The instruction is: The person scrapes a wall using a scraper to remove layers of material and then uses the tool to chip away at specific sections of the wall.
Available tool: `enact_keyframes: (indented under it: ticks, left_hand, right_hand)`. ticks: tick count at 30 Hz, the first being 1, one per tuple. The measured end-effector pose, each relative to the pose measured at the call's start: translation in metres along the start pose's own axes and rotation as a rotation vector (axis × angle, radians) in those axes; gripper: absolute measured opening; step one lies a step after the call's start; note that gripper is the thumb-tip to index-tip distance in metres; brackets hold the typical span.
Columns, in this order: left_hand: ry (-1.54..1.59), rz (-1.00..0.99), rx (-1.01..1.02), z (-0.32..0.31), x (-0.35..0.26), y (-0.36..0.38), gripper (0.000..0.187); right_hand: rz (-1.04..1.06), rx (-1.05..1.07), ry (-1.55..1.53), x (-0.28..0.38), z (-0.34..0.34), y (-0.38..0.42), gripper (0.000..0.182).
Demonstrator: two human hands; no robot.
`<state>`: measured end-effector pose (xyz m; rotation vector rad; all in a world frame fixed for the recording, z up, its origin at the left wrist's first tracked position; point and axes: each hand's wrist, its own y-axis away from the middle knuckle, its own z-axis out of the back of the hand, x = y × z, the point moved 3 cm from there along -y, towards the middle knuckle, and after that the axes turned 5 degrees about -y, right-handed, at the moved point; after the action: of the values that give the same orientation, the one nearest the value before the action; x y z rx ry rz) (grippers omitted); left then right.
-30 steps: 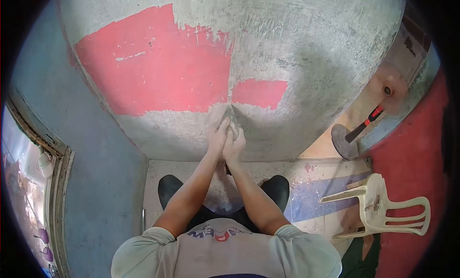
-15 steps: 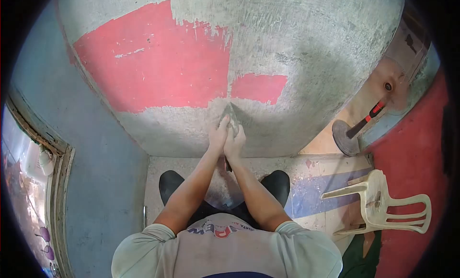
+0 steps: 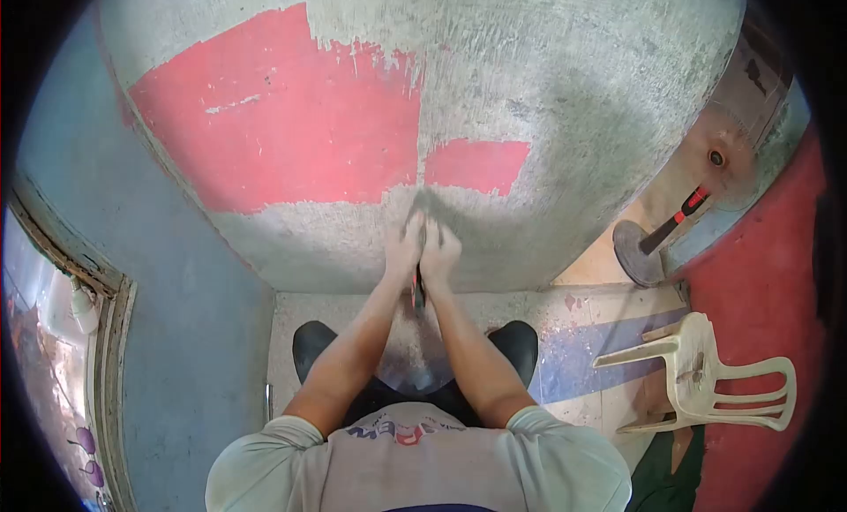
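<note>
My left hand [image 3: 403, 252] and my right hand [image 3: 440, 252] are pressed close together, both closed around a scraper [image 3: 418, 291]. Its black and red handle sticks out below my wrists, while the blade is mostly hidden by my fingers and points up at the wall. The blade end is just under the lower edge of the pink paint [image 3: 309, 124], near the narrow bare strip between the large pink patch and the small one [image 3: 481, 163]. Around these patches, the wall [image 3: 609, 97] shows scraped grey.
A white plastic chair [image 3: 693, 371] stands at the right by a red wall [image 3: 750, 335]. Behind it is a pedestal fan [image 3: 640, 252]. Paint flakes lie on the floor [image 3: 565, 335]. A blue-grey wall [image 3: 190, 335] and a window frame [image 3: 110, 362] are on the left.
My hands have turned slightly, and less of the scraper's blade face shows. More of its handle shows below my wrists. The painted patches look about the same.
</note>
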<state>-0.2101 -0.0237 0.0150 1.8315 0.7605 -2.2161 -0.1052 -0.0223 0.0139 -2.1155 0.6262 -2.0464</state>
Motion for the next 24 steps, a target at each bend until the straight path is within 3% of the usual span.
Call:
enact_keyframes:
  ticks: [2, 5, 6, 9, 10, 11, 13, 16, 19, 22, 23, 24]
  left_hand:
    - [0.272, -0.003, 0.033, -0.004, -0.037, -0.015, 0.025]
    - [0.476, -0.019, 0.032, -0.014, -0.034, -0.026, 0.024]
    - [0.508, -0.028, 0.023, -0.014, -0.028, -0.025, 0.025]
    - [0.400, 0.202, 0.039, -0.007, -0.032, 0.006, 0.028]
    - [0.498, 0.272, 0.088, -0.012, -0.010, 0.006, 0.031]
    - [0.459, 0.238, 0.057, -0.017, 0.009, 0.005, 0.031]
    - [0.384, 0.155, -0.011, -0.015, -0.014, 0.001, 0.032]
    - [0.478, 0.078, 0.097, -0.008, -0.065, -0.035, 0.033]
    - [0.541, 0.090, 0.129, -0.002, -0.098, -0.044, 0.031]
    - [0.213, 0.040, 0.053, -0.002, -0.050, -0.030, 0.031]
    - [0.230, 0.009, 0.049, -0.006, -0.029, -0.025, 0.030]
    - [0.246, -0.017, 0.046, -0.010, -0.004, -0.014, 0.030]
  right_hand:
    - [0.136, -0.069, -0.006, 0.034, -0.012, -0.026, 0.033]
    - [0.101, -0.095, -0.075, 0.051, -0.018, -0.039, 0.035]
    - [0.016, 0.001, 0.043, 0.062, -0.011, -0.033, 0.039]
    - [0.034, -0.031, 0.267, 0.003, -0.009, -0.015, 0.042]
    - [-0.041, -0.013, 0.231, -0.003, -0.005, -0.008, 0.045]
    - [-0.037, -0.029, 0.195, -0.006, -0.004, -0.007, 0.045]
    - [-0.015, -0.055, 0.113, 0.005, -0.008, -0.017, 0.044]
    - [0.065, -0.036, 0.102, 0.070, -0.021, -0.051, 0.040]
    - [0.141, -0.067, -0.050, 0.094, -0.028, -0.060, 0.036]
    - [0.008, -0.031, -0.032, 0.048, -0.020, -0.040, 0.034]
    - [-0.054, -0.019, -0.044, 0.025, -0.016, -0.030, 0.034]
    - [0.075, -0.133, 0.020, 0.007, -0.012, -0.014, 0.031]
